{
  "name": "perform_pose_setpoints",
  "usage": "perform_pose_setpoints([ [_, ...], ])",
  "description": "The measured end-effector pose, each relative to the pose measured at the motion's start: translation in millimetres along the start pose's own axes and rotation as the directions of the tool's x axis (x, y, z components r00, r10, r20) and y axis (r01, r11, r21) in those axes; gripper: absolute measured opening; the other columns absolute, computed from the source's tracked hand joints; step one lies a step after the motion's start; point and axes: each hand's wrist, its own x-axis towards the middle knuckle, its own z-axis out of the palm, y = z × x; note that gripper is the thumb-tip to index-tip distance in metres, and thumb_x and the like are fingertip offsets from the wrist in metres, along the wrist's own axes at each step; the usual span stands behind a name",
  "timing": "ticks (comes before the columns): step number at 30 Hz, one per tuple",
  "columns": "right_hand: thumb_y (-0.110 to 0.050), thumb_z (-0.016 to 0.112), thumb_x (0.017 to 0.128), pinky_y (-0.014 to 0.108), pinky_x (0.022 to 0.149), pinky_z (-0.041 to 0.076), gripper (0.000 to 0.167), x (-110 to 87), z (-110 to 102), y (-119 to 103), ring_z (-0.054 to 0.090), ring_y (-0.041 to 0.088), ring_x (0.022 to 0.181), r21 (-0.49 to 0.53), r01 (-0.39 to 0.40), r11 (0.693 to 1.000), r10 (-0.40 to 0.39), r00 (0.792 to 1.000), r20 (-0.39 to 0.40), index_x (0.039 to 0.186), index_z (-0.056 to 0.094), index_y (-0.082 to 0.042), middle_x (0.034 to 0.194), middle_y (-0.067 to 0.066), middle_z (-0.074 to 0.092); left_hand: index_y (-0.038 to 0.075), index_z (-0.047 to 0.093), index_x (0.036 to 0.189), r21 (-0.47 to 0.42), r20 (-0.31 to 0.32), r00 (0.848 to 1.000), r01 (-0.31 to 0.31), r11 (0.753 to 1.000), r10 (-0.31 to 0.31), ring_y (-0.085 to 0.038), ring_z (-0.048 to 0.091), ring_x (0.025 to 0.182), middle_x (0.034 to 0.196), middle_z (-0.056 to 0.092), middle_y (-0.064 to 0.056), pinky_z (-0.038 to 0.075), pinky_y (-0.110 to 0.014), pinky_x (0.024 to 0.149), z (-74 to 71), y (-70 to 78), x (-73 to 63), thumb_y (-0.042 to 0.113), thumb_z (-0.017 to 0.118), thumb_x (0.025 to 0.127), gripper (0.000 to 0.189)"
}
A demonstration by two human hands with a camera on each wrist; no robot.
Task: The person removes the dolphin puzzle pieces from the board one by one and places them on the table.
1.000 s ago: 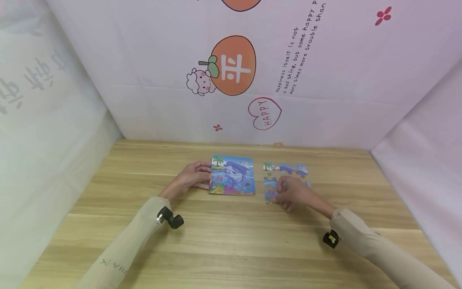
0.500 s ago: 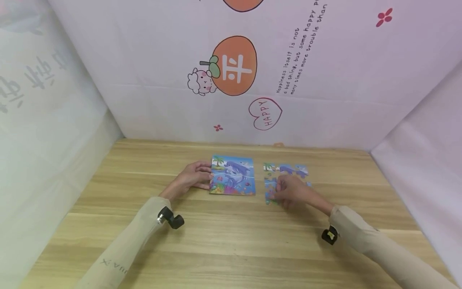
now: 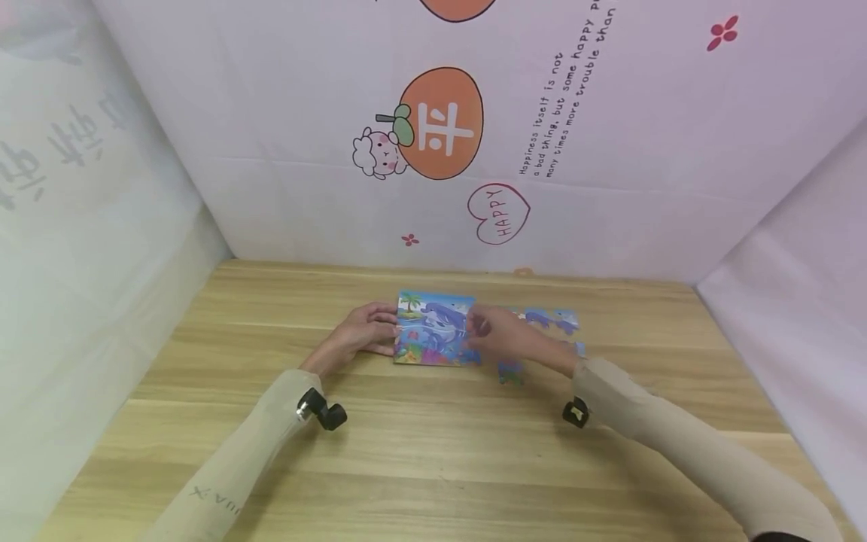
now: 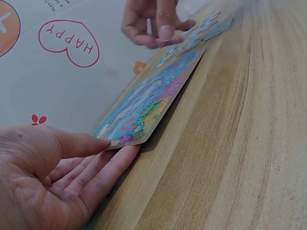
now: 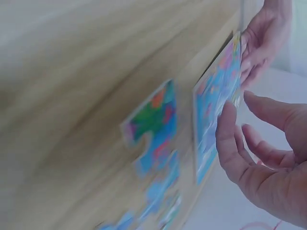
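A square jigsaw board [image 3: 433,331] with a dolphin picture lies on the wooden table. My left hand [image 3: 362,330] pinches its left edge, the thumb on top and the fingers beneath, as the left wrist view shows; that edge is slightly raised there. Over the board's right edge hovers my right hand [image 3: 504,331]. In the right wrist view its fingers [image 5: 228,139] are bent and spread, with no piece seen between them. Loose puzzle pieces [image 3: 565,321] lie to the right of the board, some hidden under the right hand. A corner piece [image 5: 156,124] is blurred in the right wrist view.
Wooden tabletop [image 3: 433,452] spreads out in front of the board. Behind it stands a white printed cloth wall [image 3: 305,211], with further white cloth at both sides. A small wrist camera [image 3: 321,410] sits on the left sleeve.
My right hand has moved left from the loose pieces to the board's right edge, uncovering part of the piece at the lower left of that group. The left hand stays at the board.
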Motion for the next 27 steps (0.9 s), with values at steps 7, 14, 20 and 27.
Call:
perform_pose_setpoints([
  [7,-0.022,0.082,0.092,0.049,0.101,0.061,0.055,26.1,17,-20,0.059,0.038,0.118,-0.070,0.066,0.995,-0.058,0.992,0.109,0.130,0.054,0.005,0.133,0.027,0.056,0.001,0.043,0.153,-0.003,-0.001,1.000,-0.006,1.000,0.006,-0.029,0.068,0.110,0.146,0.050,-0.023,0.069,-0.037,0.086,3.0,-0.3,1.8,-0.004,0.067,0.097,0.061],
  [14,-0.029,0.085,0.089,0.053,0.113,0.054,0.068,37.6,37,-22,0.054,0.038,0.129,-0.125,-0.033,0.992,0.045,0.995,0.094,0.138,0.049,0.000,0.140,0.025,0.052,-0.001,0.041,0.155,-0.004,0.012,1.000,-0.022,1.000,0.022,-0.028,0.068,0.107,0.148,0.048,-0.025,0.069,-0.037,0.087,4.4,1.8,-0.2,-0.002,0.066,0.098,0.062],
  [20,-0.023,0.089,0.084,0.026,0.075,0.051,0.052,41.8,41,-24,0.049,0.020,0.090,-0.103,-0.026,0.994,0.035,0.996,0.086,0.113,0.054,0.001,0.103,0.012,0.056,-0.001,0.040,0.154,0.013,0.013,1.000,-0.022,1.000,0.022,-0.028,0.068,0.106,0.149,0.048,-0.026,0.069,-0.037,0.087,1.3,-0.2,-1.5,-0.003,0.065,0.099,0.061],
  [27,-0.022,0.086,0.087,0.022,0.068,0.050,0.040,42.8,45,-25,0.052,0.016,0.081,-0.127,0.026,0.992,-0.016,0.997,0.082,0.108,0.064,0.004,0.093,0.006,0.061,-0.001,0.041,0.154,0.015,0.007,1.000,-0.019,1.000,0.019,-0.027,0.068,0.103,0.148,0.048,-0.025,0.069,-0.036,0.086,-0.3,-1.9,0.9,-0.002,0.065,0.098,0.060],
])
